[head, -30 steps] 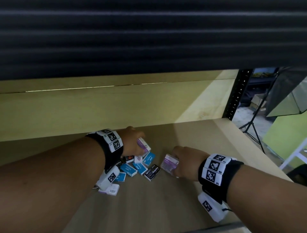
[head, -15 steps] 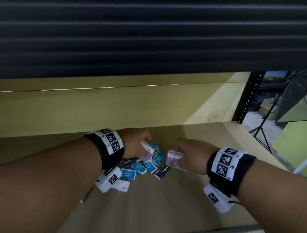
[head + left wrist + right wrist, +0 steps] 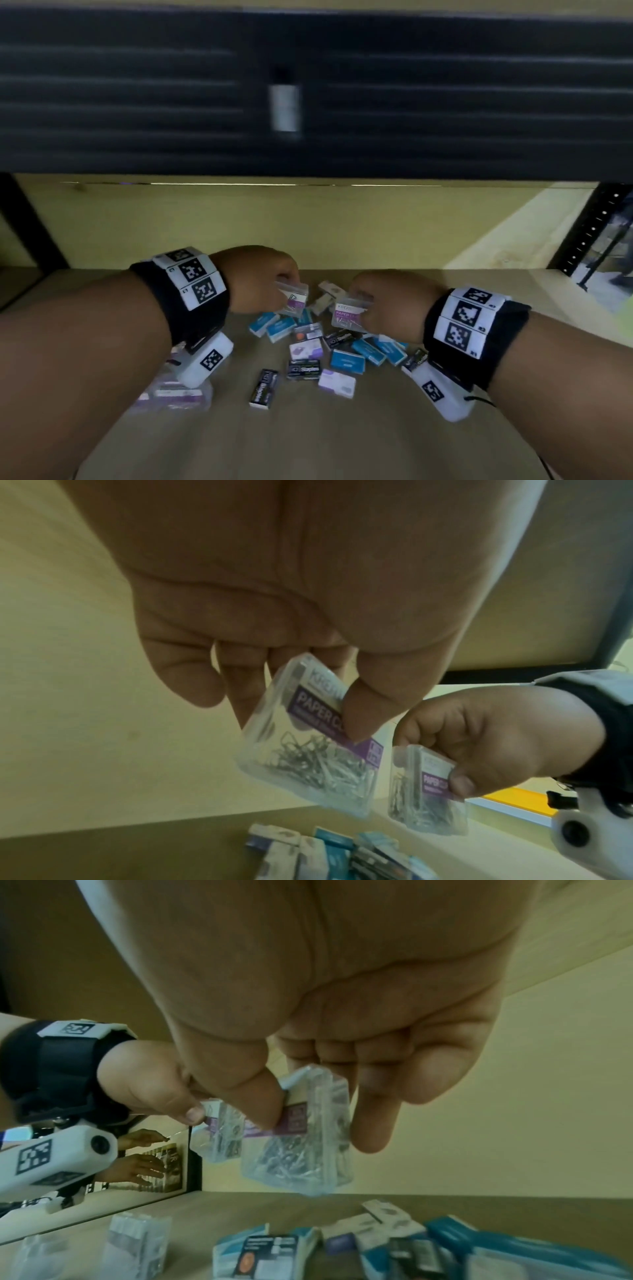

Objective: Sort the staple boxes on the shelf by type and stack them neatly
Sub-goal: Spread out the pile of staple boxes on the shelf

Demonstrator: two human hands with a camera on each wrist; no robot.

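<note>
My left hand (image 3: 260, 279) pinches a clear paper clip box (image 3: 293, 299) with a purple label, lifted above the shelf; the left wrist view shows thumb and fingers on this box (image 3: 308, 753). My right hand (image 3: 387, 305) pinches a second clear paper clip box (image 3: 349, 313), seen from the right wrist as a box (image 3: 301, 1139) full of clips. Below both hands lies a scattered pile of small boxes: blue ones (image 3: 347, 359), black staple boxes (image 3: 303, 369) and white-purple ones (image 3: 337, 382).
The boxes lie on a wooden shelf board (image 3: 308, 438) with a pale back panel (image 3: 239, 222). More clear boxes (image 3: 174, 394) lie under my left wrist. A dark shelf front (image 3: 308, 85) hangs overhead. Black uprights (image 3: 589, 229) frame the sides.
Both hands have lifted their paper clip boxes and come closer together. The head view has shifted, so more of the pile shows below the hands.
</note>
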